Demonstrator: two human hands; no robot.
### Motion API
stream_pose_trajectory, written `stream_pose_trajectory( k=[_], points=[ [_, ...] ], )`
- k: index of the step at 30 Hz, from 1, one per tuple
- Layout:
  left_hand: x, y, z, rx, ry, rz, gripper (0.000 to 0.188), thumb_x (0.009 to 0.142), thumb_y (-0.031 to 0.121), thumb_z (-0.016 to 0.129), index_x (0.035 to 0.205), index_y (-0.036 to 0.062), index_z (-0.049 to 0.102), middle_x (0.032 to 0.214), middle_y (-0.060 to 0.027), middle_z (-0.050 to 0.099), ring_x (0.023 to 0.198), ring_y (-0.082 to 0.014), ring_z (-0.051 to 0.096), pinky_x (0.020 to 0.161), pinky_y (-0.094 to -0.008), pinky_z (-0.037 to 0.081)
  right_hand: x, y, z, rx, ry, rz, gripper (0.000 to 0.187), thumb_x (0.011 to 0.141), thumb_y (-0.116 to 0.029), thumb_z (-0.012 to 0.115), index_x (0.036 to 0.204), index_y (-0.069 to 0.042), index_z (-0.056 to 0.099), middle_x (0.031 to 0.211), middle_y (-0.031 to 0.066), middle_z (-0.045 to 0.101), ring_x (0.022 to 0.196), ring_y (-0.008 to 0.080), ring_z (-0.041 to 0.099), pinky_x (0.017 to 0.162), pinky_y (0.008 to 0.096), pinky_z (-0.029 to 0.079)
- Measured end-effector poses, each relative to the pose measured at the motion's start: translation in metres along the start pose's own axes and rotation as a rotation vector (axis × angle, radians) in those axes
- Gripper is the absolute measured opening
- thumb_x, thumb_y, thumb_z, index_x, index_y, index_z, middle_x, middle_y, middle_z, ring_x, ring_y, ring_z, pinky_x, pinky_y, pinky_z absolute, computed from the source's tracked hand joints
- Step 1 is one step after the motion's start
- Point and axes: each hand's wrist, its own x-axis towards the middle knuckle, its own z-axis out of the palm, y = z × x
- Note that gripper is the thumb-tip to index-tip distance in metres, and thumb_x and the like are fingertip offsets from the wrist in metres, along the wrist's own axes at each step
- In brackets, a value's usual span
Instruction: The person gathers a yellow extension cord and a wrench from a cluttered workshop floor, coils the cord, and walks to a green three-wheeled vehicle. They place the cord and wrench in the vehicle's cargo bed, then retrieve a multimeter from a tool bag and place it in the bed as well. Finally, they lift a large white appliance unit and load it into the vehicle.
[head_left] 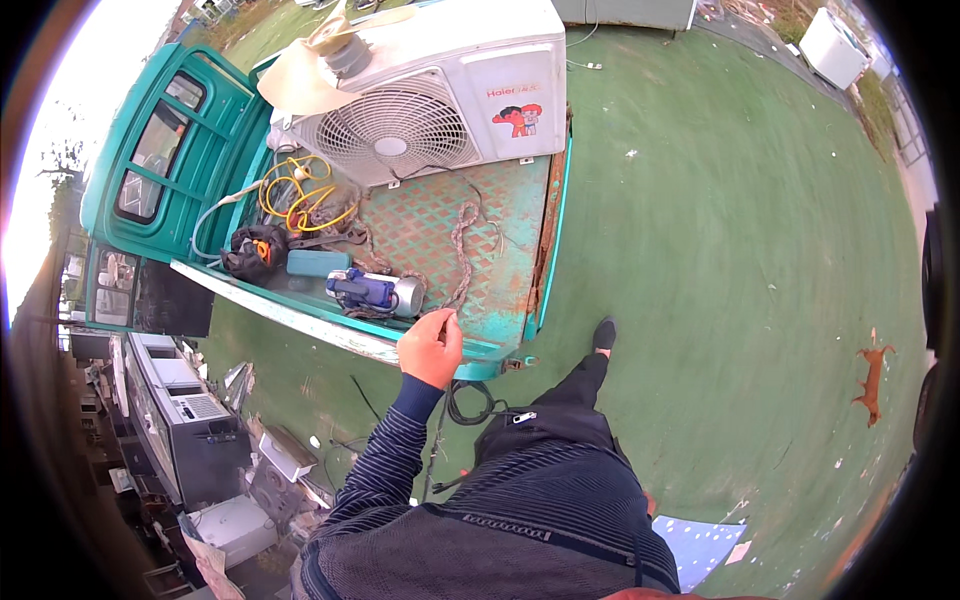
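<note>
My left hand (430, 348) is closed, thumb and fingers pressed together, over the near corner of the green truck bed's side (480, 362). What it grips, if anything, is hidden. A braided rope (462, 250) runs across the rusty bed toward my fingertips. Just left of the hand lies a blue and silver vacuum pump (375, 292), with a teal case (318, 263) beside it. A dark cable (470, 408) hangs in loops below my wrist. My right hand does not show; small skin-coloured patches beside my clothing are too little to make out.
A white air conditioner outdoor unit (430, 100) stands on the bed. Yellow hose (300, 195), a wrench (325, 238) and a black bag (255, 253) lie near the cab. Discarded appliances (190, 420) stand at left. A brown dog (872, 385) is on the green ground at right.
</note>
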Motion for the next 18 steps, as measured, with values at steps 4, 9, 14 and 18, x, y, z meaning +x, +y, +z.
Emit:
stream_pose_trajectory(
  k=[4, 9, 14, 18],
  points=[
    [0.000, 0.001, 0.002, 0.112, 0.058, -0.075, 0.008, 0.088, 0.005, 0.068, 0.092, -0.0008, 0.071, 0.073, -0.0113, 0.067, 0.056, -0.0193, 0.062, 0.054, -0.0298, 0.049, 0.034, -0.066, 0.013, -0.110, -0.074, -0.022, 0.019, 0.095, -0.025, 0.059, 0.093, -0.007, 0.056, 0.063, 0.0080, 0.056, 0.045, 0.0183, 0.052, 0.033, 0.0335, 0.034],
    [0.004, 0.001, 0.005, 0.264, 0.098, -0.155, 0.007, 0.087, 0.008, 0.069, 0.089, 0.0015, 0.071, 0.070, -0.0105, 0.066, 0.057, -0.0224, 0.064, 0.055, -0.0319, 0.050, 0.096, -0.175, 0.001, -0.104, -0.101, -0.073, 0.018, 0.095, -0.024, 0.059, 0.095, -0.006, 0.058, 0.065, 0.0090, 0.058, 0.046, 0.0189, 0.054, 0.033, 0.0340, 0.035],
    [0.002, -0.005, 0.016, 0.306, 0.144, -0.196, 0.007, 0.089, 0.006, 0.067, 0.089, -0.0002, 0.069, 0.066, -0.0092, 0.062, 0.052, -0.0164, 0.057, 0.051, -0.0309, 0.044, 0.149, -0.302, -0.012, -0.084, -0.101, -0.094, 0.019, 0.094, -0.023, 0.059, 0.098, -0.005, 0.060, 0.067, 0.0100, 0.061, 0.047, 0.0195, 0.057, 0.034, 0.0344, 0.037],
    [0.020, 0.002, 0.049, -0.366, 0.423, -0.727, 0.021, 0.100, 0.019, 0.059, 0.100, 0.0014, 0.070, 0.071, -0.0025, 0.065, 0.053, -0.0079, 0.056, 0.048, -0.0203, 0.042, 0.165, -0.383, 0.023, -0.322, -0.148, -0.135, 0.022, 0.095, -0.024, 0.060, 0.101, -0.003, 0.061, 0.069, 0.0090, 0.062, 0.049, 0.0175, 0.058, 0.037, 0.0330, 0.039]
  ],
)
